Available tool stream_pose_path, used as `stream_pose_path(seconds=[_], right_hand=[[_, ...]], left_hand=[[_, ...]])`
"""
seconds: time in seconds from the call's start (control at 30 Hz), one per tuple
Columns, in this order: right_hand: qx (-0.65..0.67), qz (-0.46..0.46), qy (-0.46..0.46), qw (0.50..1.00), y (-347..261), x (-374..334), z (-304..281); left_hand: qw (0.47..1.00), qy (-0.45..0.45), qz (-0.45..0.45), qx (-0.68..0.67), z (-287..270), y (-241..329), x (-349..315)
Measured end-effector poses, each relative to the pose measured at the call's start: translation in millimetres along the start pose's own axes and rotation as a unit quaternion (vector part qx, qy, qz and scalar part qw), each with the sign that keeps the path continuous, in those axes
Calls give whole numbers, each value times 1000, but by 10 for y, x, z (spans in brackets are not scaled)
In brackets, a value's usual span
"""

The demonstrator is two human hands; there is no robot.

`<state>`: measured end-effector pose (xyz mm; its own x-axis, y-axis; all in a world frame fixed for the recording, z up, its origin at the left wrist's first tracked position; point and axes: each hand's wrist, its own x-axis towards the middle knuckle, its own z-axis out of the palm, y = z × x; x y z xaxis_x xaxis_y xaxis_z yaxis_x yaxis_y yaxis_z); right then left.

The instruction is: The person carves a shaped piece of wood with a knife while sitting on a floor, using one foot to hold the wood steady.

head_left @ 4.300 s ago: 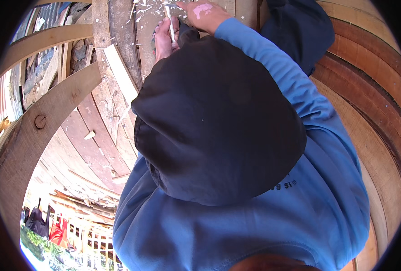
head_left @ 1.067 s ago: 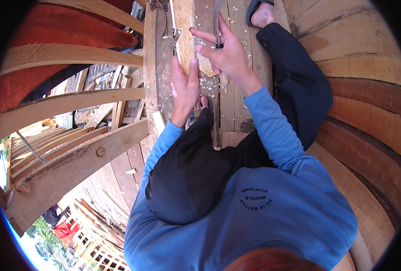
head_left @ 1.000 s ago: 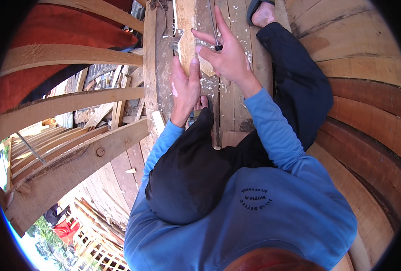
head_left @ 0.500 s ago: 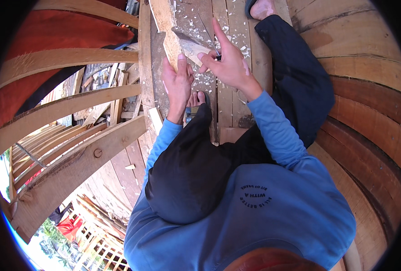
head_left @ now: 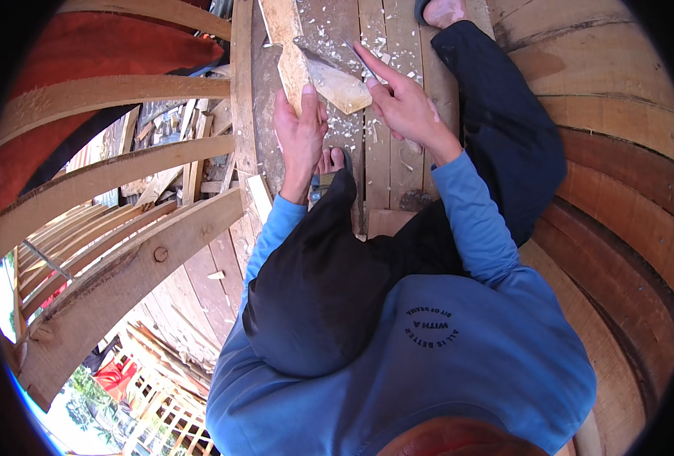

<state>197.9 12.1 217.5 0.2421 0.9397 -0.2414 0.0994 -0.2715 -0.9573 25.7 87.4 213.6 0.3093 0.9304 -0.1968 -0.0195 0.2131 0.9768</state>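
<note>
My left hand (head_left: 300,125) is closed around the lower end of a carved piece of wood (head_left: 294,72). This pale piece narrows at a notch near its middle and runs up past the top edge of the view. A broader, greyish-white blade-shaped part (head_left: 342,89) sticks out from it to the right. My right hand (head_left: 411,110) is closed on a knife (head_left: 361,61), the index finger stretched along its thin dark blade. The handle is hidden in the palm. The knife stands slightly to the right of the wood, apart from it.
Wood shavings (head_left: 337,30) litter the plank floor (head_left: 379,171) around my feet. Curved timber ribs (head_left: 124,163) and a thick beam (head_left: 147,254) stand on the left, with offcuts and a red cloth (head_left: 101,53) beyond. A curved plank wall (head_left: 610,114) rises on the right.
My right hand has moved right and slightly down with the knife, away from the wood, and the blade now lies along the index finger. The wood has shifted slightly right.
</note>
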Motion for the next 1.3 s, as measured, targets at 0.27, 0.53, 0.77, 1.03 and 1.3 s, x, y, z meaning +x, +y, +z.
stream_pose_path(seconds=[0.27,0.53,0.77,1.03,1.3], right_hand=[[-56,-76,57,994,76,-30,73],[-29,-67,41,996,-67,-125,52],[-32,-76,19,996,-100,-140,108],[53,-56,13,997,-56,-159,104],[151,-8,22,988,7,-175,-8]], left_hand=[[999,-20,-28,-10,-94,5,-39],[997,-58,-43,-39,-147,-36,-71],[972,-165,-51,-156,-313,-211,-58],[966,-199,-66,-150,-265,-63,-113],[964,-212,-92,-133,-368,-81,-127]])
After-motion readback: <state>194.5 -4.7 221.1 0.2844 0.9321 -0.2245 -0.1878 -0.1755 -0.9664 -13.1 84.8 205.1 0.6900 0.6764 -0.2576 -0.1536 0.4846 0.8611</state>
